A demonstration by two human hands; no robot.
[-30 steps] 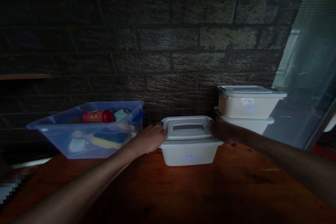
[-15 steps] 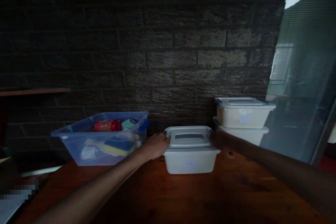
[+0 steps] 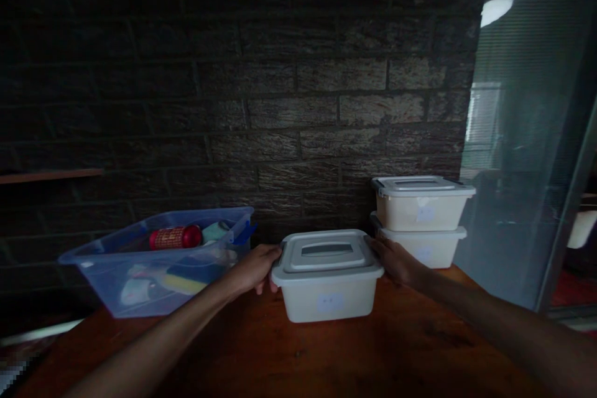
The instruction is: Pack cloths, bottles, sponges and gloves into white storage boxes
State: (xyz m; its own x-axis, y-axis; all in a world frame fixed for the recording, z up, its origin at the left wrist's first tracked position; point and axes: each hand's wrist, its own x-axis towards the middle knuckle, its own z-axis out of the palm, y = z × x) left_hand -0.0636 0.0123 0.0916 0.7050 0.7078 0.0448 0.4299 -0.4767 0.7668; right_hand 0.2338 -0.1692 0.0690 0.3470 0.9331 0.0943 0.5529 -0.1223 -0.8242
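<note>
A small cream storage box [image 3: 329, 301] with a light grey lid [image 3: 327, 249] is in front of me on the wooden table, its lid seated on top. My left hand [image 3: 259, 267] grips the box's left side at the lid's edge, thumb on top and fingers below. On the opposite side, my right hand [image 3: 393, 259] has its fingers over the right edge of the lid; part of that grip is hidden behind the box. A paper label [image 3: 329, 302] is stuck on the front wall.
To the left stands a clear bluish bin [image 3: 107, 289] holding a red can [image 3: 176, 237], a blue-and-yellow sponge [image 3: 189, 277] and other items. Two similar lidded boxes [image 3: 422, 214] are stacked at the right rear. A dark brick wall [image 3: 280, 106] rises behind the table [image 3: 298, 360].
The whole view has swung slightly right, so things sit further left. The box looks a little nearer and larger, with both hands still at its sides.
</note>
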